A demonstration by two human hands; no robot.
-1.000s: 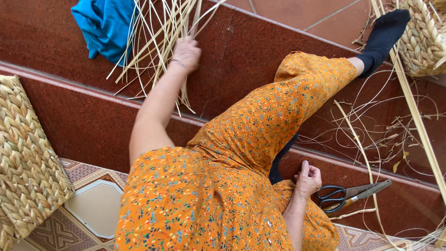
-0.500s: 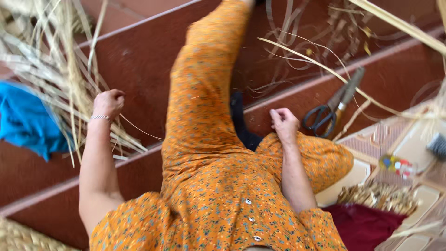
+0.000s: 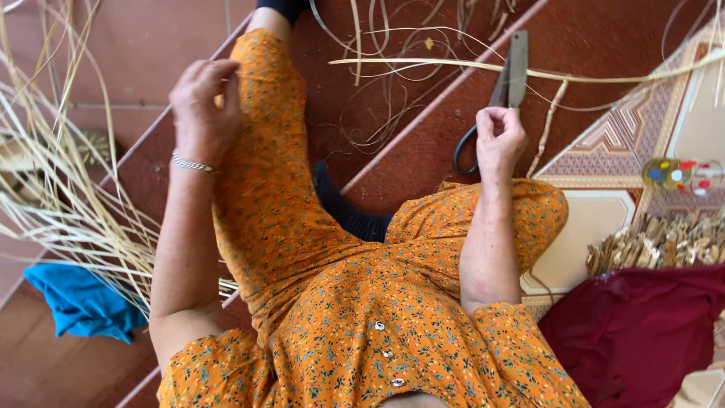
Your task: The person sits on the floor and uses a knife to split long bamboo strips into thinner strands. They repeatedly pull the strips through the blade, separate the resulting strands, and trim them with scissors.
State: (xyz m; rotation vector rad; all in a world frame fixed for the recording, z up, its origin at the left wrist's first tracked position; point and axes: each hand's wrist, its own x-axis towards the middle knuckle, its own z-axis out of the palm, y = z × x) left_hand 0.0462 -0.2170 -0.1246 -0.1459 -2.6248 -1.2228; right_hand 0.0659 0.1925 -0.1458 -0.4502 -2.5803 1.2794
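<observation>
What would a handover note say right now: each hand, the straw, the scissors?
Left hand: raised over the orange-clad knee, fingers curled, possibly pinching a thin strand; too fine to tell.
Right hand: loosely closed, just in front of the scissors, not gripping them.
Scissors lie closed on the red step. One long pale straw strip runs across above them. Straw bundle lies at the left, blue cloth below it.
Done: nothing woven in view. Left: cannot judge.
</observation>
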